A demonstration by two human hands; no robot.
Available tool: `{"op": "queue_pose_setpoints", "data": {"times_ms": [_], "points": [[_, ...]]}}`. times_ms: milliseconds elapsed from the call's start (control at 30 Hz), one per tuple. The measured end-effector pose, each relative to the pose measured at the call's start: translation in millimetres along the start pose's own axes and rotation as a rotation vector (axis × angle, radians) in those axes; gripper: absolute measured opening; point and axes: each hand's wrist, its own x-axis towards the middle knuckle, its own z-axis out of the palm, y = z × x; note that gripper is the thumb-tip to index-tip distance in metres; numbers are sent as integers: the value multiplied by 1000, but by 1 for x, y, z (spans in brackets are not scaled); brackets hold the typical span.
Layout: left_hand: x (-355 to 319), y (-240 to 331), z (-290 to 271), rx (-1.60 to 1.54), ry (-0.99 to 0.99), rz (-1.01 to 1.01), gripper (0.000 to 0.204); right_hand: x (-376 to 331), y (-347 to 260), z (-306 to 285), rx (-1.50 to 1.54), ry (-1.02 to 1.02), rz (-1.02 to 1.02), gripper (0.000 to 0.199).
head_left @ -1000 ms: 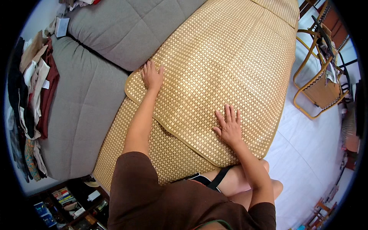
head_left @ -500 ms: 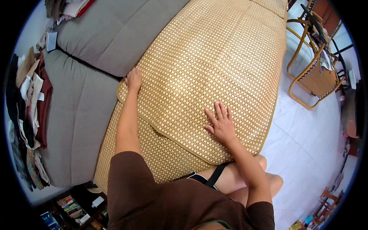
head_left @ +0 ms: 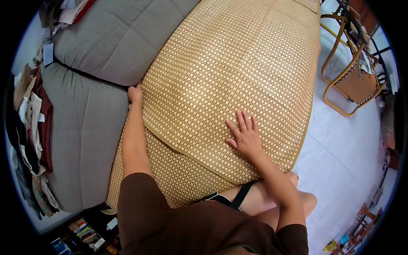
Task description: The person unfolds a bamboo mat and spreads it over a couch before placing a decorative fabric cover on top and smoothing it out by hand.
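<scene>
Grey cushions (head_left: 89, 136) line the left side; beside them lies the woven mat (head_left: 238, 63), over another woven layer (head_left: 174, 170). My right hand (head_left: 247, 139) rests on the mat, fingers spread wide; my left hand (head_left: 135, 94) is at its left edge, gripping or not I cannot tell.

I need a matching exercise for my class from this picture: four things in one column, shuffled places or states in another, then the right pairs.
1. left hand
2. right hand
3. chair
4. cushions

A. grey, left of the woven mat
B. on the white floor
C. at the mat's left edge
D. spread out on the mat

Pairs: 1-C; 2-D; 3-B; 4-A
</scene>
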Motion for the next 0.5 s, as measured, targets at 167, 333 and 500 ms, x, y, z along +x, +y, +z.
{"op": "queue_pose_setpoints", "data": {"times_ms": [167,333,500], "points": [[-1,1,36,-73,202,76,31,-1,-1,-2,-11,-3,17,69],[33,-31,50,100,341,443,32,7,-4,-9,15,-59,-47,66],[42,-21,22,294,171,311,32,2,-3,-9,73,-53,-85,66]]}}
